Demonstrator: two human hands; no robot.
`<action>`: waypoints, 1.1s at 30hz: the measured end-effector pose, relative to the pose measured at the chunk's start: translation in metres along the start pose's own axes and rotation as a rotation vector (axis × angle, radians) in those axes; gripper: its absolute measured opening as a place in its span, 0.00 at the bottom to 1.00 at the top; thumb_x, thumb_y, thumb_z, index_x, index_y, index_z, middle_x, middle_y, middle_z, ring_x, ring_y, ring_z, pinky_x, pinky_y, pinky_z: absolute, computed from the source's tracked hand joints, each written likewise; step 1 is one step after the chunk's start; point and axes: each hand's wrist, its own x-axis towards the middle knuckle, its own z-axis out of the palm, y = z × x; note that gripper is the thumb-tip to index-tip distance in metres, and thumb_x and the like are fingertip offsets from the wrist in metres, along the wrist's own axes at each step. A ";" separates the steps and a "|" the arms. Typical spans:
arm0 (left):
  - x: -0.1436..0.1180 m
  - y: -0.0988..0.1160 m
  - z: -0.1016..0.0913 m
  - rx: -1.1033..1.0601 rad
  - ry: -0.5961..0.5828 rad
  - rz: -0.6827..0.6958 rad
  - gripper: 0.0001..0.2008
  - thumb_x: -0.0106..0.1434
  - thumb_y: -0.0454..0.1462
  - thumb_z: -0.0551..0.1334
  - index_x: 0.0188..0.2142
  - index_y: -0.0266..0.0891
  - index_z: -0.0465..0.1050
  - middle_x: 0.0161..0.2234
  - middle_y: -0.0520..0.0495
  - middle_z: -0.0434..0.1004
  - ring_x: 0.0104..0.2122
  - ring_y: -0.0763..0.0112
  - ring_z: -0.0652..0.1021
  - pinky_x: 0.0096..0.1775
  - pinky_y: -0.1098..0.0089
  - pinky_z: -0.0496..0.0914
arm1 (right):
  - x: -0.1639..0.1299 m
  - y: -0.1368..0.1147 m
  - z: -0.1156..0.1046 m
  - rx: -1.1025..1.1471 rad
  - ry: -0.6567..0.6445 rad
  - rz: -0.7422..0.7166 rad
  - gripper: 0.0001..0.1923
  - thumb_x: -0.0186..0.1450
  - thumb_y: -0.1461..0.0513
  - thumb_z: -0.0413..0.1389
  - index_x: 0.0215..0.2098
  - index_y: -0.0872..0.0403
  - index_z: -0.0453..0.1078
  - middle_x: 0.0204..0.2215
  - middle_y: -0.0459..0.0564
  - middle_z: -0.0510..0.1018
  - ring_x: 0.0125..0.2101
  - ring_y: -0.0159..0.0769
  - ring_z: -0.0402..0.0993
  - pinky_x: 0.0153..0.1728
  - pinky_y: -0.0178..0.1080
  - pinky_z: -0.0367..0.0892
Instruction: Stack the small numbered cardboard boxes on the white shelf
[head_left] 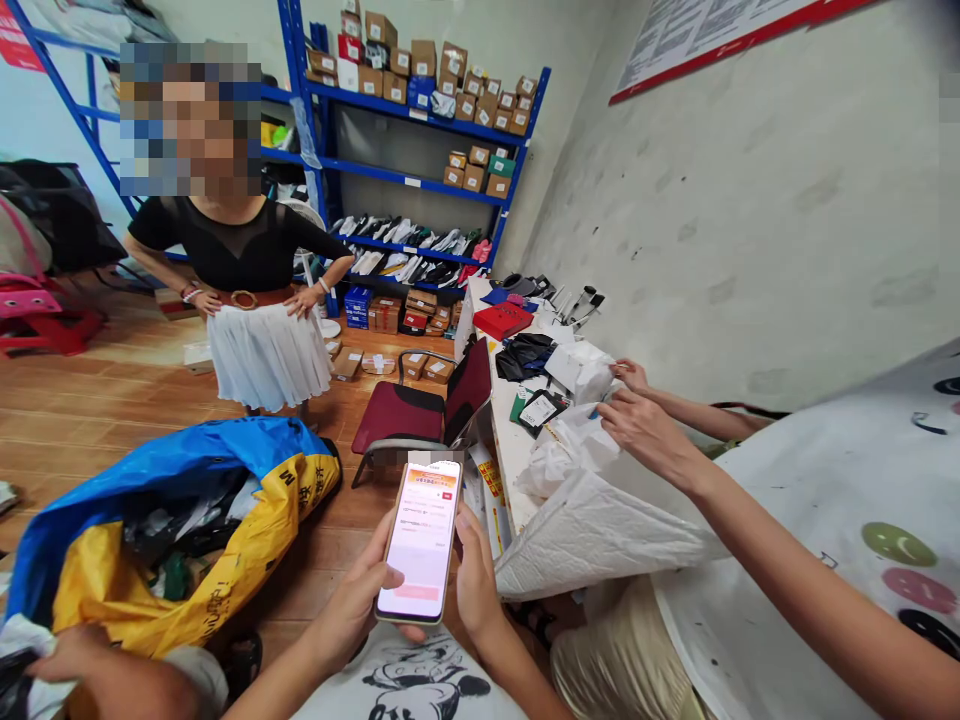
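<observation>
Left hand (352,605) and right hand (476,580) both grip lit phone (420,540); form on screen open, parcels on desk (504,420) unsorted.

Lit smartphone (421,540), upright, pink screen facing the camera

Phone (421,540) text too small to read. Wall poster (720,35) at 1 o'clock cut by top edge. Sack (180,520) at 8 o'clock hides its contents mostly.
</observation>
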 end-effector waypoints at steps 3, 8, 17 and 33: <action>0.001 -0.002 0.000 0.058 0.039 0.010 0.37 0.55 0.35 0.59 0.62 0.50 0.46 0.56 0.41 0.62 0.34 0.57 0.76 0.21 0.65 0.73 | -0.002 -0.009 0.006 0.080 0.092 0.049 0.32 0.52 0.39 0.52 0.45 0.52 0.66 0.51 0.54 0.68 0.53 0.46 0.58 0.56 0.46 0.51; 0.001 -0.002 0.000 0.068 0.056 0.020 0.40 0.54 0.37 0.60 0.63 0.47 0.42 0.55 0.38 0.64 0.35 0.56 0.76 0.21 0.66 0.73 | -0.003 -0.028 0.011 0.075 0.090 0.059 0.25 0.51 0.42 0.54 0.37 0.51 0.70 0.42 0.52 0.75 0.44 0.44 0.68 0.45 0.43 0.64; 0.001 -0.013 -0.015 0.193 -0.025 0.007 0.40 0.53 0.34 0.57 0.63 0.52 0.42 0.58 0.45 0.59 0.34 0.64 0.73 0.25 0.70 0.70 | 0.020 -0.044 0.022 0.130 -0.058 -0.081 0.16 0.58 0.54 0.57 0.41 0.53 0.65 0.35 0.49 0.76 0.33 0.36 0.73 0.36 0.42 0.69; 0.005 -0.010 -0.032 -0.021 0.030 0.154 0.39 0.50 0.36 0.57 0.62 0.46 0.47 0.53 0.44 0.67 0.35 0.62 0.74 0.31 0.68 0.68 | 0.040 -0.020 0.045 0.071 -0.055 -0.119 0.10 0.59 0.51 0.48 0.35 0.40 0.68 0.29 0.41 0.76 0.32 0.43 0.75 0.31 0.44 0.71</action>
